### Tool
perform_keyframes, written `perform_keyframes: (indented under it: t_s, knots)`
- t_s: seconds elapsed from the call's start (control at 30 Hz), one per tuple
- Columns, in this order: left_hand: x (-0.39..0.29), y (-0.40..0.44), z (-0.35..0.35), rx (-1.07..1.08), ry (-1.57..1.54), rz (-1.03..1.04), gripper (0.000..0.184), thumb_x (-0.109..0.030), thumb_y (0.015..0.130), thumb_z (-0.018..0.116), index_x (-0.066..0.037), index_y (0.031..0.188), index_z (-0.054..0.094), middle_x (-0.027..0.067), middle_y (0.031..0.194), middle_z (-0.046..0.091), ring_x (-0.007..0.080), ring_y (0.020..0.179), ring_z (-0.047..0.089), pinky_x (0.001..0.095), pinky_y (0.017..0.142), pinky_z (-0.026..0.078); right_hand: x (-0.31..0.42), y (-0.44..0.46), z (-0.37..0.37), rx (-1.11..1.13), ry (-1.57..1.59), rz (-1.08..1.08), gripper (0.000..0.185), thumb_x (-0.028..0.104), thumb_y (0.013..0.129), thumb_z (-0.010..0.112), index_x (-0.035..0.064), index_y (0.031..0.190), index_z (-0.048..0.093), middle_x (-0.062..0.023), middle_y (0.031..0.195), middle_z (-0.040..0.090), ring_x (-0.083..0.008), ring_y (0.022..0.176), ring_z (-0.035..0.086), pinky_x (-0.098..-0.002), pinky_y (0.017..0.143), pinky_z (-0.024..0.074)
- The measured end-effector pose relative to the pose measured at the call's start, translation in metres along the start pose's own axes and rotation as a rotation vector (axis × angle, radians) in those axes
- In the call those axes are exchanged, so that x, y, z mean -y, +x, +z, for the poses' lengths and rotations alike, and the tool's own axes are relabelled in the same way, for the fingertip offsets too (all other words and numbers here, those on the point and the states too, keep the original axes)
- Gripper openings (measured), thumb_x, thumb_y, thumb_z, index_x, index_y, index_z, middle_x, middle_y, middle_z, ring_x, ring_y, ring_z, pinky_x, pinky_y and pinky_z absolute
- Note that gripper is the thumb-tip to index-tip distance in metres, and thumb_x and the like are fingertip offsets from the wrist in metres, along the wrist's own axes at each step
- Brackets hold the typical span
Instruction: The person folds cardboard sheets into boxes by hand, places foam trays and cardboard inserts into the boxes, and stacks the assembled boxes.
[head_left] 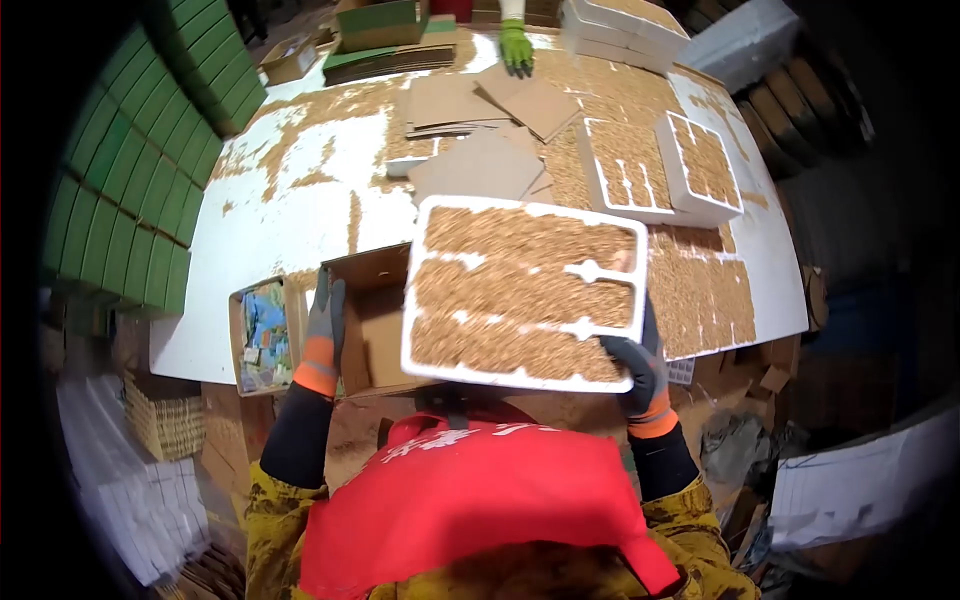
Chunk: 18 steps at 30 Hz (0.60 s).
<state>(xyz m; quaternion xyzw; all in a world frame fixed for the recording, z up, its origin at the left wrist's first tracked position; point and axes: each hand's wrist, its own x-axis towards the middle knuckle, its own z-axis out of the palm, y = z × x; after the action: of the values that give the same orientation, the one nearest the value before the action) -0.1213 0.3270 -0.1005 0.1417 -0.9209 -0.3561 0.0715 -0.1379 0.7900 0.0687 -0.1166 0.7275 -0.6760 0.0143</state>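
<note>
My right hand (643, 368), in a grey glove with an orange cuff, grips the right end of a white foam tray (409, 350). Brown, sawdust-like grains fill the tray's long rows, blurred by motion. It hangs tilted over the right part of an open cardboard box (375, 340), covering much of it. My left hand (325, 325), gloved alike, holds the box's left wall between thumb and fingers. Just left of that hand stands a smaller carton (238, 335) with blue and green packets (265, 325) inside.
Filled foam trays (655, 213) stand on the white table (215, 255) at right, among scattered grains. Cardboard sheets (475, 165) lie mid-table. Green boxes (140, 190) are stacked at left. Another person's green-gloved hand (516, 48) rests at the far edge.
</note>
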Motion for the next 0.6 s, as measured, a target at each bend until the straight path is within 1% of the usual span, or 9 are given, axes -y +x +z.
perform_keyframes:
  t_s: [0.07,0.2,0.23,0.27,0.33,0.4,0.43,0.5,0.6]
  knots:
    - [-0.005,-0.01,-0.013,-0.013,-0.334,-0.174,0.051,-0.037,0.096,0.045,-0.009,0.139,0.039,0.0135,0.148,0.03,0.0297,0.131,0.037,0.0368,0.104,0.034,0.022,0.018,0.04,0.054,0.221,0.132,0.086,0.01,0.07,0.069,0.0054,0.146,0.027,-0.0125,0.138,0.044,-0.021,0.115,0.052,-0.0351,0.093,0.0458]
    - [-0.051,-0.015,-0.027,0.031,-1.018,-0.471,0.068,-0.052,0.094,0.044,-0.005,0.143,0.034,0.01,0.147,0.033,0.0217,0.129,0.038,0.0336,0.103,0.034,0.021,0.034,0.091,0.169,0.225,0.333,0.092,0.015,0.069,0.078,0.0053,0.145,0.028,-0.0135,0.135,0.047,-0.0202,0.114,0.051,-0.0328,0.091,0.0467]
    - [-0.031,-0.015,-0.023,0.206,-1.047,-0.333,0.064,-0.048,0.096,0.042,-0.007,0.144,0.032,0.0112,0.144,0.037,0.0182,0.129,0.037,0.0333,0.104,0.034,-0.005,0.036,0.104,0.161,0.185,0.24,0.092,0.017,0.069,0.079,0.0059,0.145,0.029,-0.0139,0.134,0.049,-0.0206,0.112,0.052,-0.0329,0.091,0.0465]
    - [-0.072,-0.021,-0.043,0.221,-1.026,-0.361,0.059,-0.044,0.098,0.041,-0.007,0.143,0.034,0.0082,0.141,0.041,0.0156,0.128,0.037,0.0312,0.103,0.034,-0.029,0.038,0.116,0.15,0.142,0.148,0.091,0.02,0.069,0.08,0.0064,0.145,0.03,-0.0143,0.132,0.051,-0.0209,0.111,0.053,-0.0329,0.091,0.0462]
    - [-0.019,-0.017,-0.025,0.207,-0.731,-0.209,0.052,-0.036,0.099,0.038,-0.005,0.142,0.035,0.0092,0.14,0.042,0.0167,0.128,0.039,0.0303,0.103,0.034,-0.034,0.044,0.131,0.239,-0.156,0.052,0.091,0.023,0.069,0.08,0.0082,0.144,0.031,-0.0179,0.131,0.052,-0.0259,0.112,0.056,-0.0341,0.093,0.0452]
    - [0.049,-0.011,-0.007,0.004,0.011,0.12,0.046,-0.028,0.101,0.036,-0.004,0.14,0.037,0.0102,0.138,0.044,0.0179,0.127,0.041,0.0294,0.103,0.035,0.002,0.06,0.129,0.39,-0.52,0.083,0.088,0.04,0.073,0.072,0.0075,0.143,0.031,-0.0269,0.125,0.052,-0.0377,0.109,0.056,-0.0382,0.091,0.0451]
    - [0.066,-0.009,-0.001,-0.103,0.275,0.21,0.043,-0.024,0.102,0.035,-0.003,0.139,0.038,0.0107,0.138,0.045,0.0184,0.126,0.042,0.0289,0.103,0.035,0.012,0.067,0.128,0.439,-0.727,0.098,0.089,0.044,0.072,0.071,0.0052,0.142,0.032,-0.0276,0.118,0.055,-0.0362,0.102,0.059,-0.0381,0.088,0.0459]
    - [0.065,-0.002,0.008,-0.12,0.409,0.214,0.04,-0.017,0.101,0.035,-0.002,0.138,0.038,0.0117,0.137,0.045,0.0205,0.125,0.043,0.0288,0.102,0.036,0.01,0.077,0.131,0.549,-1.035,0.15,0.085,0.05,0.071,0.069,0.0011,0.135,0.042,-0.0223,0.108,0.059,-0.0318,0.094,0.061,-0.0396,0.08,0.0471]
    - [0.044,-0.002,0.009,0.021,0.418,0.091,0.041,-0.009,0.097,0.037,-0.001,0.138,0.038,0.0133,0.136,0.044,0.0249,0.121,0.047,0.0296,0.099,0.04,0.002,0.077,0.137,0.832,-1.737,-0.16,0.067,0.048,0.072,0.068,0.002,0.12,0.058,-0.0146,0.108,0.054,-0.029,0.096,0.054,-0.039,0.077,0.0464]
